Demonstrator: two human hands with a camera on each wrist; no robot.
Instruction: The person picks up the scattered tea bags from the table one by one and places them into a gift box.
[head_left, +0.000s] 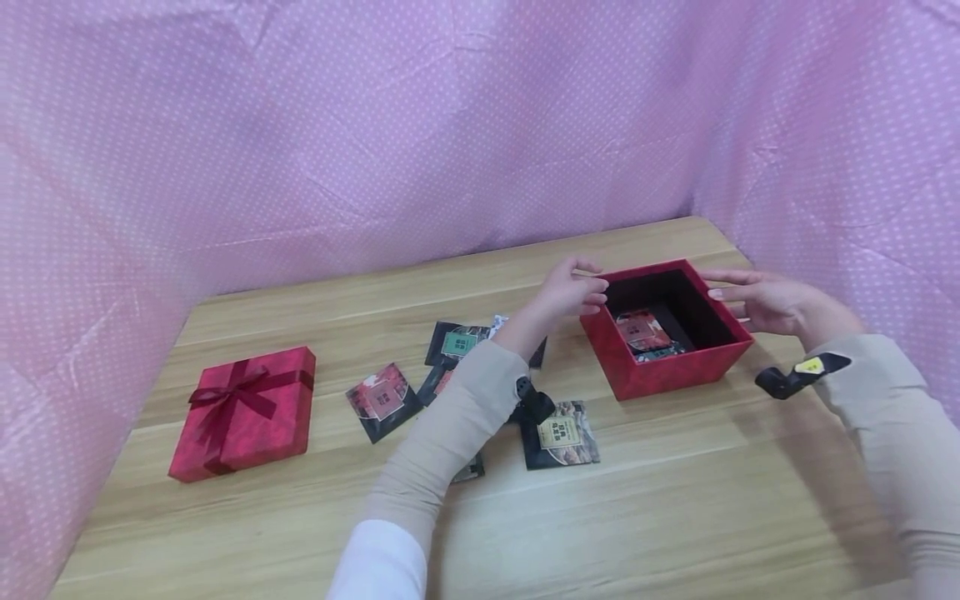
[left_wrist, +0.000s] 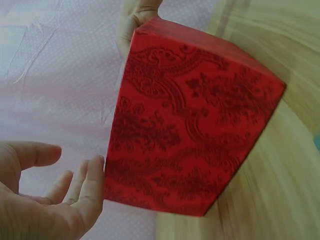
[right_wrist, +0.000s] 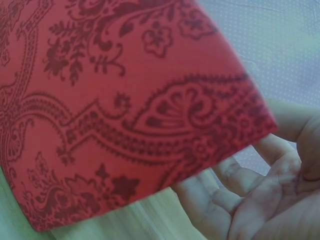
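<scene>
A red patterned gift box (head_left: 645,377) without its lid stands at the right of the table, its inside dark. In it lie flat square packets, a red one (head_left: 642,331) on top. My left hand (head_left: 566,292) is at the box's left rim, fingertips right by the edge and thumb apart from them in the left wrist view. On the opposite side, my right hand (head_left: 772,302) has its fingers loosely extended along the right wall. Part of those fingers is hidden behind the box's corner (right_wrist: 240,125) in the right wrist view.
The red lid (head_left: 255,408) with a ribbon bow lies at the left. Several packets are spread mid-table, among them a red one (head_left: 384,402), a green one (head_left: 456,342) and a yellow-labelled one (head_left: 561,435); my left forearm covers some. Pink dotted cloth (head_left: 450,150) hangs behind.
</scene>
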